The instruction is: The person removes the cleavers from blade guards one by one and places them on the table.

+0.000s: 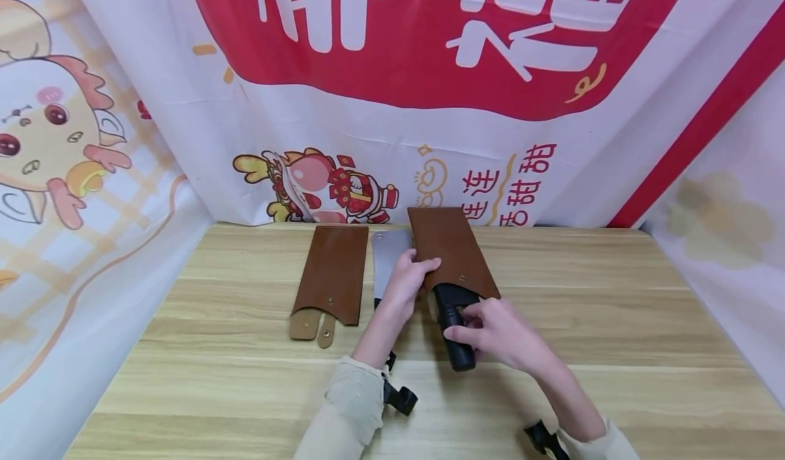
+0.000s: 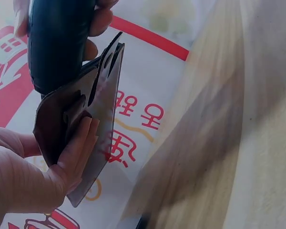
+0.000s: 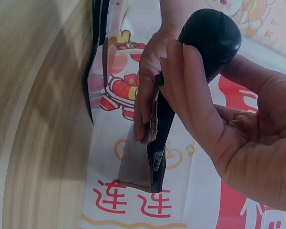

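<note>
My left hand [image 1: 406, 279] grips the left edge of a brown leather sheath [image 1: 452, 245], which is raised and tilted above the table. A knife with a black handle [image 1: 458, 351] sticks out of the sheath's near opening; most of its blade is hidden inside. Thumb and fingers of my right hand [image 1: 503, 334] pinch that handle, as the right wrist view also shows with the fingers [image 3: 195, 90] along it. Left of the raised sheath lies a cleaver [image 1: 390, 259] with a grey blade, partly covered by my left hand and forearm.
A second brown leather sheath [image 1: 334, 266] lies flat at the left, its tan flap and snap strap [image 1: 327, 330] pointing toward me. The wooden table [image 1: 613, 351] ends at a printed cloth backdrop [image 1: 380, 126]. Black straps [image 1: 398, 397] sit on the wrists.
</note>
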